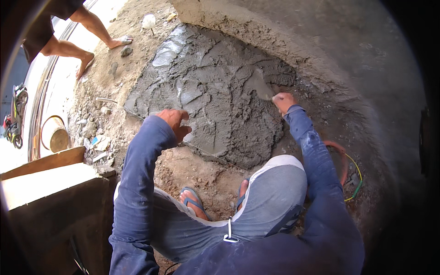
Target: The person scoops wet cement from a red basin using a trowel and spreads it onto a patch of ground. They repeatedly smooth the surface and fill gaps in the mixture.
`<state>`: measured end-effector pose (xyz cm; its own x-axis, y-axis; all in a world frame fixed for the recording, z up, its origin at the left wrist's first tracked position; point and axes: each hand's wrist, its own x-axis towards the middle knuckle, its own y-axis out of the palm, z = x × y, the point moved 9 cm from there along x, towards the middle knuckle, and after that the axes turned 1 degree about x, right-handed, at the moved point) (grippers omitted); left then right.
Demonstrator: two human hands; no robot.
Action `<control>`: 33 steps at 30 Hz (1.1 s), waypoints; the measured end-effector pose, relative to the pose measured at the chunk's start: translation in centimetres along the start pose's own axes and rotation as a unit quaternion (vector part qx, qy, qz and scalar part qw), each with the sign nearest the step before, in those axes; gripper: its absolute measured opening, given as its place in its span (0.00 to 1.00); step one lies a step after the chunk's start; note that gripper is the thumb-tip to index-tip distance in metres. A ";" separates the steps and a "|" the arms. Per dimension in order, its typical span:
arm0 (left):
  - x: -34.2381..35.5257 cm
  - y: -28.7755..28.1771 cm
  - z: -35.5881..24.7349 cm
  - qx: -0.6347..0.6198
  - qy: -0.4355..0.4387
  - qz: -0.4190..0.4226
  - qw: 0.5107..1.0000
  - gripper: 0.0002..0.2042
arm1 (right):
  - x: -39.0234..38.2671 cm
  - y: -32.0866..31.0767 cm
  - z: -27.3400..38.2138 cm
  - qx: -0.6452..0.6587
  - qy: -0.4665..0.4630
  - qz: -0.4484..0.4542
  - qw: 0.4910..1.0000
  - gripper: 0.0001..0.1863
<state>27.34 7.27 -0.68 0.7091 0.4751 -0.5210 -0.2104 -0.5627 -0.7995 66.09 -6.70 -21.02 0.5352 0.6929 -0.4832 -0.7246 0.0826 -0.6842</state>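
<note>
1. A grey, mortar-coated metal trowel is gripped in the closed right hand, right of the frame's centre
2. The trowel blade is laid on a wide patch of wet grey mortar filling the upper centre
3. The left hand, fingers curled with nothing seen in its grasp, is held at the patch's lower left edge, beside a taut thin string
4. A bystander's bare legs are seen at upper left
</note>
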 end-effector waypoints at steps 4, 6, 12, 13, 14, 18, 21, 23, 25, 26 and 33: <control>1.6 -1.1 -2.4 -0.073 0.058 -0.029 0.995 0.19 | 7.4 -0.6 -0.4 0.171 0.056 -0.046 0.983 0.19; 4.3 0.0 -6.1 -0.110 0.136 -0.005 0.985 0.20 | 10.6 -4.9 -1.5 -0.217 -0.232 -0.121 0.940 0.18; 2.8 0.8 2.3 -0.021 -0.017 0.036 0.999 0.21 | -4.8 6.4 10.6 -0.005 -0.005 0.117 0.993 0.17; 3.6 0.4 2.3 -0.031 -0.006 0.023 0.999 0.21 | -6.9 3.4 8.8 -0.017 -0.149 -0.003 0.989 0.18; 4.3 0.2 2.7 -0.037 -0.002 0.013 0.999 0.22 | -9.9 1.2 6.3 -0.016 -0.174 -0.072 0.982 0.18; 4.3 -2.1 4.9 -0.077 -0.020 -0.020 0.997 0.23 | -23.2 -5.9 -5.6 -0.093 -0.037 -0.170 0.980 0.20; 5.0 -1.9 6.3 -0.091 -0.019 -0.022 0.995 0.22 | -33.4 -11.5 -11.4 -0.164 0.071 -0.211 0.961 0.16; 5.9 -1.8 6.1 -0.104 -0.016 -0.014 0.994 0.22 | -37.5 -14.0 -14.3 -0.222 0.198 -0.223 0.928 0.17; 6.6 -1.7 5.3 -0.087 -0.010 -0.001 0.996 0.22 | -40.5 -15.4 -17.1 -0.264 0.319 -0.240 0.878 0.19; 6.8 -1.6 4.8 -0.078 -0.007 0.006 0.997 0.22 | -40.1 -14.5 -18.8 -0.290 0.375 -0.194 0.859 0.21; 4.3 -0.7 5.1 -0.173 0.064 -0.023 0.983 0.22 | -36.4 -12.0 -16.3 -0.295 0.348 -0.156 0.876 0.21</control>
<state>27.12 13.20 -3.89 0.7965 0.4289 -0.4263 0.0501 -0.7493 -0.6603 62.37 -44.62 -4.15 0.9510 0.0815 -0.2982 -0.2552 -0.3372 -0.9062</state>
